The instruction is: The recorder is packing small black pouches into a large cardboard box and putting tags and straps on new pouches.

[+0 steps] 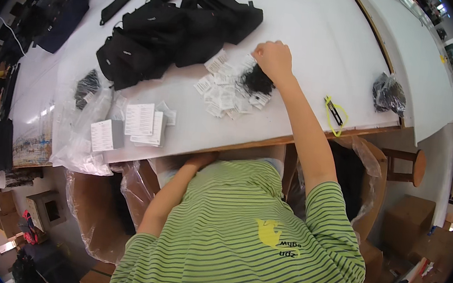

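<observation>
White tabletop (315, 35), smooth and matte, wood edge at the near side. Right hand (272, 59) sits knuckles-up on a loose heap of small white paper packets (226, 89), fingers curled down onto the heap's far edge; grip contents not visible. Packets are flat, rectangular, overlapping, with a dark tangled clump (256, 81) just under the wrist. Left hand (201, 160) is at the table's near edge, mostly hidden; can't tell if open or closed. Black fabric bags (178, 26) piled beyond the heap. Stacked white printed cards (140, 121) left of it, on crinkled clear plastic (79, 148). Yellow-handled snips (335, 115) to the right, clear bag of dark parts (389, 93) further right.
</observation>
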`<state>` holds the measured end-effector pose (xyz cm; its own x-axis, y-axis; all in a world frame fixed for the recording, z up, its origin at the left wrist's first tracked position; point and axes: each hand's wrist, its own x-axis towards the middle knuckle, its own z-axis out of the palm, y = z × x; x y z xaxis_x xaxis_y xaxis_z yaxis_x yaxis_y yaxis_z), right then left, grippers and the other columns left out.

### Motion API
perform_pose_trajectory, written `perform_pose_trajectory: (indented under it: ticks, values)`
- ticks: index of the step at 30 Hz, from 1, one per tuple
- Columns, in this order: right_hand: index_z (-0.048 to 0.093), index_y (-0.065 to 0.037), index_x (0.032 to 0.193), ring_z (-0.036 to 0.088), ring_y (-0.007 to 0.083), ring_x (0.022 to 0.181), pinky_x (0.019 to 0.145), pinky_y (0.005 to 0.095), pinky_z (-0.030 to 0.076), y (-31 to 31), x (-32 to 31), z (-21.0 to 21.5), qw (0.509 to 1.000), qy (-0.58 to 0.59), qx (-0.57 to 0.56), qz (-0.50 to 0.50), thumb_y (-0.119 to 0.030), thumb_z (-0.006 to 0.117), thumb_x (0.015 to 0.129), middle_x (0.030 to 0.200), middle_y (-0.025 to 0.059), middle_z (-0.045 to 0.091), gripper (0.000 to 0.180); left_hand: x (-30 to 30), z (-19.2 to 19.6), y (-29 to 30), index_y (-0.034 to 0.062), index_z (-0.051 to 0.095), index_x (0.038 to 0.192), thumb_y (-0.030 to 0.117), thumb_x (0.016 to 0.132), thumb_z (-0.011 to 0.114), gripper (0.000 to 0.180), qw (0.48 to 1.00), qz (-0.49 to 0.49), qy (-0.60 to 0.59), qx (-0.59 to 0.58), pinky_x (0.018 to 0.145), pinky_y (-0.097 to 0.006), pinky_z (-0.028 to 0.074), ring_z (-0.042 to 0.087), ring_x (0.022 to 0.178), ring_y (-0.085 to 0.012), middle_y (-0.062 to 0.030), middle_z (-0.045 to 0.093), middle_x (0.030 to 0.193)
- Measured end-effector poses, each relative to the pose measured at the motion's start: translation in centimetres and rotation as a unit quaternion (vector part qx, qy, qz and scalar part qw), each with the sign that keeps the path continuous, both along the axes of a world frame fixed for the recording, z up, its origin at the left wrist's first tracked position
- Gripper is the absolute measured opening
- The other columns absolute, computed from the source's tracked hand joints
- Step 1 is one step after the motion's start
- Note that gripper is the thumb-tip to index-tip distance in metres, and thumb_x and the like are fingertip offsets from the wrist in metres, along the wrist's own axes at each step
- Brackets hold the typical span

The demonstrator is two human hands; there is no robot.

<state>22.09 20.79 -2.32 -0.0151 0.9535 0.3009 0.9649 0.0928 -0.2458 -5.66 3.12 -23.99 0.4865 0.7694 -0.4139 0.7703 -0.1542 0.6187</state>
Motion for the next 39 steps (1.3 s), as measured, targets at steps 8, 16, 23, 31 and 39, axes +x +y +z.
perform_pose_trajectory:
  ticks: [8, 16, 23, 31, 39]
  values:
    - [0.07, -0.013, 0.08, 0.06, 0.0229, 0.081, 0.073, 0.0363, 0.047, -3.2, -0.3, 5.7, 0.99, 0.115, 0.075, 0.033, -0.032, 0.068, 0.08, 0.078, 0.0025, 0.067, 0.019, -0.5, 1.4, -0.7, 0.0024, 0.058, 0.118, 0.034, 0.093, 0.046, 0.042, 0.998, -0.055, 0.005, 0.019, 0.1, -0.041, 0.039, 0.053, 0.113, -0.0367, -0.0204, 0.057, 0.123]
    - [0.07, -0.015, 0.08, 0.058, 0.0243, 0.091, 0.078, 0.0382, 0.044, 0.0, 0.2, -3.9, 0.996, -0.047, -0.05, 0.049, -0.026, 0.073, 0.07, 0.088, 0.0074, 0.064, 0.015, -3.2, 13.0, -1.9, 0.0053, 0.045, 0.136, 0.033, 0.101, 0.04, 0.045, 0.97, -0.044, -0.069, -0.229, 0.102, -0.031, 0.037, 0.051, 0.119, -0.0253, -0.0149, 0.053, 0.132]
    - [0.071, -0.013, 0.076, 0.059, 0.0227, 0.079, 0.074, 0.037, 0.044, -0.2, 1.1, -0.1, 0.998, 0.005, 0.019, 0.065, -0.022, 0.068, 0.078, 0.073, 0.003, 0.065, 0.009, -5.1, 22.9, -4.4, 0.003, 0.054, 0.126, 0.024, 0.098, 0.049, 0.035, 0.946, 0.127, -0.244, -0.171, 0.096, -0.029, 0.04, 0.055, 0.108, -0.0159, -0.008, 0.061, 0.117]
    - [0.068, -0.012, 0.077, 0.057, 0.0214, 0.071, 0.067, 0.0344, 0.044, -5.1, 0.2, 8.9, 0.988, 0.086, 0.099, 0.08, -0.024, 0.067, 0.081, 0.068, 0.0015, 0.063, 0.012, -11.1, 22.5, 2.8, -0.0021, 0.049, 0.125, 0.027, 0.091, 0.059, 0.047, 0.867, 0.352, 0.025, 0.353, 0.102, -0.039, 0.033, 0.046, 0.118, -0.0306, -0.0168, 0.052, 0.125]
    - [0.069, -0.006, 0.087, 0.056, 0.014, 0.061, 0.059, 0.0275, 0.044, -10.5, -3.6, 7.8, 0.89, 0.423, -0.071, 0.152, -0.022, 0.066, 0.085, 0.067, 0.006, 0.061, 0.016, -12.9, 18.3, 4.4, -0.0043, 0.037, 0.134, 0.04, 0.079, 0.072, 0.079, 0.879, 0.347, 0.129, 0.3, 0.104, -0.048, 0.029, 0.037, 0.122, -0.0403, -0.0238, 0.043, 0.131]
